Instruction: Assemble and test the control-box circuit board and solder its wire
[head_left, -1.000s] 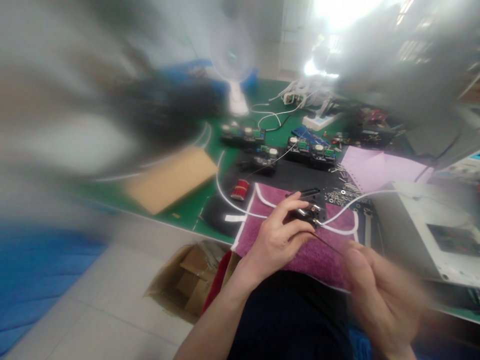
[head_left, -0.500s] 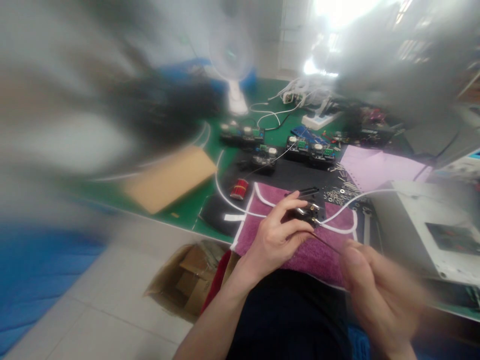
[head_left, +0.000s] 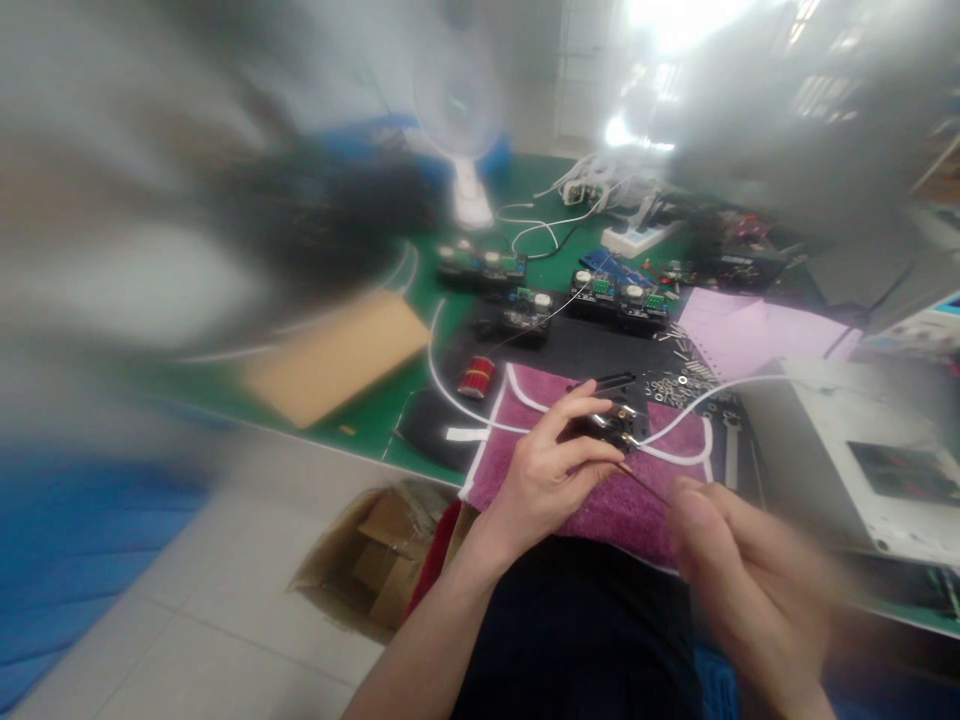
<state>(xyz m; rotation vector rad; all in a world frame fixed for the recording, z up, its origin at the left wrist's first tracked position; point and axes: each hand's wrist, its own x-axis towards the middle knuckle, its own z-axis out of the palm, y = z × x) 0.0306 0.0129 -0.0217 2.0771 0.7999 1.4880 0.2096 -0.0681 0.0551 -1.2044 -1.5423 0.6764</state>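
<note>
My left hand (head_left: 551, 470) is closed on a small black assembly (head_left: 634, 425) with bright metal posts, steadying it on a purple cloth (head_left: 510, 450) with white edging. Its thumb and a finger pinch near the tip of a thin dark-shafted tool (head_left: 645, 484), perhaps a screwdriver. The other end of that shaft runs into my right hand (head_left: 739, 560), whose fingers are wrapped round it and somewhat blurred; any handle is hidden. A white cable (head_left: 694, 410) passes beside the black assembly and over the cloth.
Beyond the cloth stand black modules with green boards (head_left: 619, 300). Loose screws and washers (head_left: 679, 385) lie right of it, near pink paper (head_left: 765, 330) and a pale metal box (head_left: 795, 430). A red bundle (head_left: 477, 376) and cardboard (head_left: 345, 355) are leftward; an open carton (head_left: 367, 570) sits below.
My right hand has shifted slightly left, towards my left hand, with the tool. My left hand keeps its hold on the black assembly. The whole view has drifted a little.
</note>
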